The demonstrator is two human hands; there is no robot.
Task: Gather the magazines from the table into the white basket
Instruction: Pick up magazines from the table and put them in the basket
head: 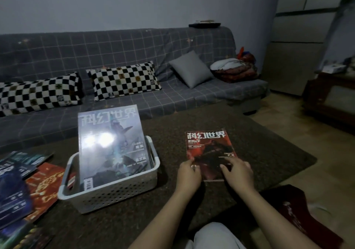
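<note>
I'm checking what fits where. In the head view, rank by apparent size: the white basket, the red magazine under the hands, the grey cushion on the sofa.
1. White basket, largest.
2. Red magazine.
3. Grey cushion, though it sits farther from the camera, so its true size against the magazine is unsure.

Bare table (pixel 169 126) lies open between white basket (pixel 115 189) and red magazine (pixel 209 149); the upright grey magazine (pixel 111 143) blocks the basket's mouth.

A low table covered in dark brown speckled cloth (pixel 172 200) fills the lower frame. On it sit a white perforated plastic basket (pixel 115 193) at centre-left, a red-covered magazine (pixel 209 149) right of centre, and what look like several overlapping magazines (pixel 23 187) at the lower left.
</note>
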